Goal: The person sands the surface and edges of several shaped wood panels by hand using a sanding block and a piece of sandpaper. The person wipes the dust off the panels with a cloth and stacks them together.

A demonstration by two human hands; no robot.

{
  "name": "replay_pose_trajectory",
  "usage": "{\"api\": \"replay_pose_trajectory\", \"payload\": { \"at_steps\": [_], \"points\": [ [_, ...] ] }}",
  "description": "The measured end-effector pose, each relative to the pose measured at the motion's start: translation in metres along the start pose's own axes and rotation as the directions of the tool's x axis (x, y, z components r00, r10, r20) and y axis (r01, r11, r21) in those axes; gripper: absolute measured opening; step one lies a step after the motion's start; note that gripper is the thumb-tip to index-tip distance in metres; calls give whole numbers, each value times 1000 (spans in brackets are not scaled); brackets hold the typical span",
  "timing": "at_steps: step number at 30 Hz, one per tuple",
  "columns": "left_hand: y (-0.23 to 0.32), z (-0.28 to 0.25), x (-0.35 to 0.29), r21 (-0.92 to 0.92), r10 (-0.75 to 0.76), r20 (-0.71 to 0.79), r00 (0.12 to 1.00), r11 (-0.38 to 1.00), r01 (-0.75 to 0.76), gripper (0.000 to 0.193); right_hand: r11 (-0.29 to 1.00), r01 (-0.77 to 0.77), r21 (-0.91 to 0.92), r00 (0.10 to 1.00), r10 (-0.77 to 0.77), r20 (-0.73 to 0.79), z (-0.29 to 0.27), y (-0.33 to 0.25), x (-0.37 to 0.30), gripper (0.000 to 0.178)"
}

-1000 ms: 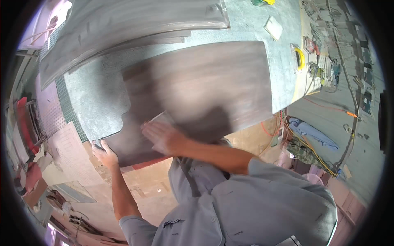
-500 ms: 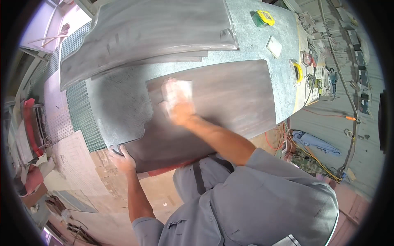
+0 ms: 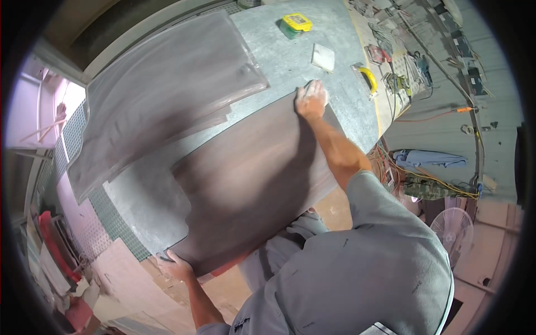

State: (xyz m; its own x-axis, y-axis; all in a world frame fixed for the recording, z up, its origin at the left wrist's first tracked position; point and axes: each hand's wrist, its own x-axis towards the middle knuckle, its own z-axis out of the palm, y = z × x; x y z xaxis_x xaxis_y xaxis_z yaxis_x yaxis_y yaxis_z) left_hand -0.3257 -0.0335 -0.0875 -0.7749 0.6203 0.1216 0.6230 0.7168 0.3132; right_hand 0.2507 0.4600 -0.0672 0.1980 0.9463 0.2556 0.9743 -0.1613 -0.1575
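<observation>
A large dark grey-brown flat panel [image 3: 251, 173] with a notched left side lies on the pale blue-grey table. My left hand [image 3: 177, 267] grips its near left corner, where a small dark gap shows by the thumb. At the far right corner my right hand [image 3: 312, 101] presses down, fingers bent over a white pad [image 3: 325, 96] that is mostly hidden beneath them. A similar panel [image 3: 167, 84] with a wavy left end rests farther back on the left.
Behind my right hand are a white block [image 3: 322, 57] and a green tub with a yellow lid [image 3: 296, 23]. A yellow-handled tool [image 3: 368, 81] lies to the right, near cables and hand tools. A fan [image 3: 452, 234] stands at the right.
My right hand has swept right with the white pad, from the panel's left part to its far right corner. My left hand stays at its corner. The view has shifted and turned.
</observation>
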Motion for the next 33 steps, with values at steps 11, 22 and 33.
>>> {"api": "replay_pose_trajectory", "payload": {
  "at_steps": [11, 22, 33],
  "points": [
    [21, -1, 2, -57, -84, 75, 994, 994, 88, 65, 978, 136, -161, 991, -135, 15, -17, 107, -36, 66],
    [10, -1, -3, 327, -70, 25, 997, 943, 58, 67, 478, 595, 646, 498, -850, 171, -125, -63, -321, 83],
    [66, 27, -121, 501, -115, -388, 914, 807, 314, 103, 942, 336, 8, 920, -327, -218, -161, 214, -58, 56]
  ]
}}
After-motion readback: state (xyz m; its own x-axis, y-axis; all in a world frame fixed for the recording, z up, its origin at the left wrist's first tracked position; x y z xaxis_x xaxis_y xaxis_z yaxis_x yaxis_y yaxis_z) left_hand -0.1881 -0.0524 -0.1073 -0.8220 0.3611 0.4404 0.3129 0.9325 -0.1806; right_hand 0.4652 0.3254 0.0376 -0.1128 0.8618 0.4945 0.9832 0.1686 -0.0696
